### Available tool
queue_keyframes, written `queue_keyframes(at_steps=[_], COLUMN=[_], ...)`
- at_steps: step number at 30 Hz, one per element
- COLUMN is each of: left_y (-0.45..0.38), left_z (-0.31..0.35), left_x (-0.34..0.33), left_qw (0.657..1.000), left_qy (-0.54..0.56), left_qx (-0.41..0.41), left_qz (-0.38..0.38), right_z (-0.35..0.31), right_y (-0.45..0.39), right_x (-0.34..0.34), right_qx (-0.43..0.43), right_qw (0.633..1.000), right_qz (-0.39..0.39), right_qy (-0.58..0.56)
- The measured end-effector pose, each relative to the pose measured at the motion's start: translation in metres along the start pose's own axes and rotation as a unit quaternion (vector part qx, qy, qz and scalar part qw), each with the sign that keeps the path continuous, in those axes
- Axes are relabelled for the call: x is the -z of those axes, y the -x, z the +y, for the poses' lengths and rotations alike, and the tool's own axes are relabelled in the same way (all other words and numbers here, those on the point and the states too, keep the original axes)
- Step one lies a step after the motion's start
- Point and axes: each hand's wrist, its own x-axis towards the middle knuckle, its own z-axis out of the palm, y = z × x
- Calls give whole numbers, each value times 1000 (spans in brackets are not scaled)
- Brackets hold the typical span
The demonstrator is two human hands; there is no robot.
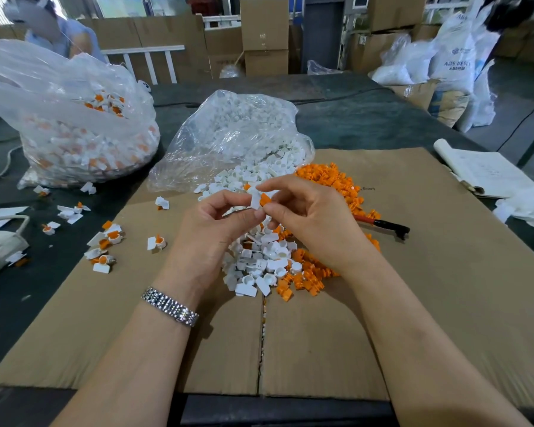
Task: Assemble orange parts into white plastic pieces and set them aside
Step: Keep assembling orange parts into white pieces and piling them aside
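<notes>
- The left hand (225,217) pinches a white plastic piece (255,201) between thumb and forefinger, holding it up above the pile, likely to steady it for insertion.
- The right hand (305,211) pinches an orange part (265,199) against that piece, fingertips meeting the left hand's; it seems mid-insertion, though how far it is seated I cannot tell.
- Directly beneath lies the mixed supply: loose white pieces (259,263) and orange parts (327,177), heaped within easy reach on the flattened cardboard sheet (444,272).
- An open clear bag (228,131) spills more white pieces toward the hands.
- Finished assemblies (105,241) lie scattered well to the left, set aside near the bigger bag of assembled pieces (74,134).
</notes>
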Motion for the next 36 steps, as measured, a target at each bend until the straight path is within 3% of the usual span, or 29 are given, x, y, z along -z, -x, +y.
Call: queue_keyframes(at_steps=[8,19,28,36], left_y=[2,6,5,7], left_z=[2,11,14,13], left_x=[-1,-9,-9,-15], left_qw=[999,989,985,987], left_qy=[41,130,164,160], left_qx=[1,29,42,35], left_qz=[-17,-58,-30,-12], right_z=[2,4,3,2], right_y=[0,0,0,0], right_x=[0,-9,-8,-17], right_qx=[-1,68,45,56], right_qw=[999,993,996,991], right_qz=[23,83,71,98], right_qy=[-27,57,29,71])
